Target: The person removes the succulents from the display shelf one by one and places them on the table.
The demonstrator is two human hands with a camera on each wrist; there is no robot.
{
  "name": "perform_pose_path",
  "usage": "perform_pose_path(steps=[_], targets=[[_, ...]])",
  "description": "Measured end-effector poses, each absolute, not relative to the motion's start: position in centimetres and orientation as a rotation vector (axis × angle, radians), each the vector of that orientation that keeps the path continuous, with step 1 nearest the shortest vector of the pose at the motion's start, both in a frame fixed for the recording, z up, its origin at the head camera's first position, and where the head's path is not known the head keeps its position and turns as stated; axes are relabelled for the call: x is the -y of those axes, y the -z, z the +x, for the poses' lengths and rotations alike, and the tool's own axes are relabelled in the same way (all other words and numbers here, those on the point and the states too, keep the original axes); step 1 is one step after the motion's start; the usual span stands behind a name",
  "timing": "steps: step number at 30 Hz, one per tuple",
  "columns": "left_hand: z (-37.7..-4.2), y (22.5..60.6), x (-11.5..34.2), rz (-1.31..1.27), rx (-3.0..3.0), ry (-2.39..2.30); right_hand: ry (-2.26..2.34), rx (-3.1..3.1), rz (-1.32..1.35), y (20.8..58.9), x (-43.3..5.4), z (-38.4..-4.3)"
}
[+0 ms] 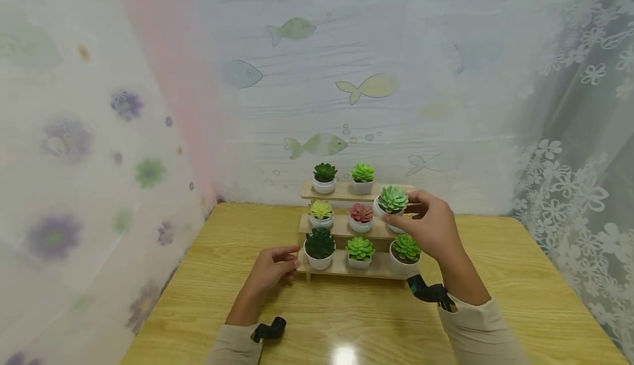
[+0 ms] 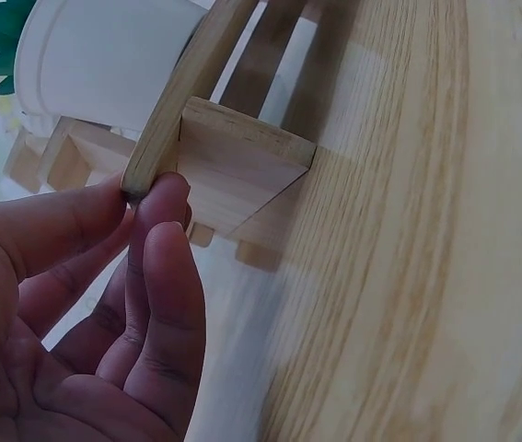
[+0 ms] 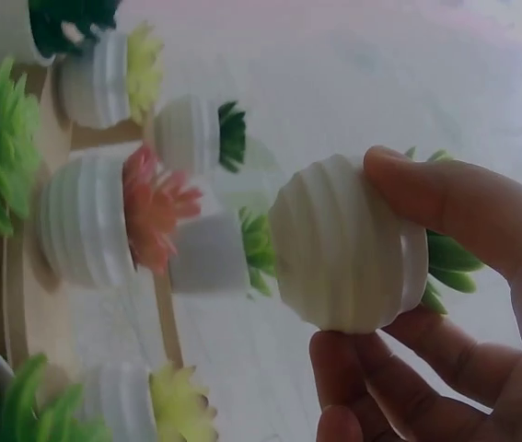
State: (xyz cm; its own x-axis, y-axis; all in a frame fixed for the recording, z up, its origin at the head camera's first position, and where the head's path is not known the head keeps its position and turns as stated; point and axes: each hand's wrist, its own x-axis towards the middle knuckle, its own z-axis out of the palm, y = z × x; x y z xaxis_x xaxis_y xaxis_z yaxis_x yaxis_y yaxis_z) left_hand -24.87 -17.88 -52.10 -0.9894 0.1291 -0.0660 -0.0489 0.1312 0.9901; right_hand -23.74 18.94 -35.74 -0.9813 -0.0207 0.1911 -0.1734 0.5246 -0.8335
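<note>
My right hand (image 1: pixel 435 227) grips a potted pale green succulent (image 1: pixel 393 199) by its white ribbed pot, thumb on one side and fingers on the other. The pot (image 3: pixel 348 249) is held up off the three-tier wooden stand (image 1: pixel 339 270), near the right end of its upper tiers. At the stand's lower left corner, my left hand (image 1: pixel 269 268) pinches the end of the bottom board (image 2: pixel 164 129) between thumb and index finger. A dark green succulent (image 1: pixel 320 244) in a white pot stands just beside those fingers.
The top tier bears a dark green succulent (image 1: pixel 324 173) and a bright green one (image 1: pixel 363 173). A yellow-green (image 1: pixel 321 211), a red (image 1: pixel 361 213) and a partly hidden yellow succulent (image 3: pixel 182 405) stand on the middle tier. Two green ones (image 1: pixel 360 249) share the bottom tier. Patterned curtains border the wooden table (image 1: pixel 356 321).
</note>
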Motion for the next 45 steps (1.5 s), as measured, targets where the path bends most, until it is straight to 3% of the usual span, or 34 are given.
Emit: perform_pose_path(steps=[15, 32, 45], targets=[[-24.9, 51.9, 17.9, 0.083, -2.261, -1.979, -1.554, 2.582, 0.215, 39.2, -16.1, -20.1], [-25.1, 51.9, 17.9, 0.102, -2.268, -1.960, -1.505, 2.701, 0.362, 42.8, -12.4, -18.8], [-25.1, 52.3, 18.0, 0.082, -2.254, -1.977, -1.480, 2.724, 0.616, 46.1, -9.3, -18.6]])
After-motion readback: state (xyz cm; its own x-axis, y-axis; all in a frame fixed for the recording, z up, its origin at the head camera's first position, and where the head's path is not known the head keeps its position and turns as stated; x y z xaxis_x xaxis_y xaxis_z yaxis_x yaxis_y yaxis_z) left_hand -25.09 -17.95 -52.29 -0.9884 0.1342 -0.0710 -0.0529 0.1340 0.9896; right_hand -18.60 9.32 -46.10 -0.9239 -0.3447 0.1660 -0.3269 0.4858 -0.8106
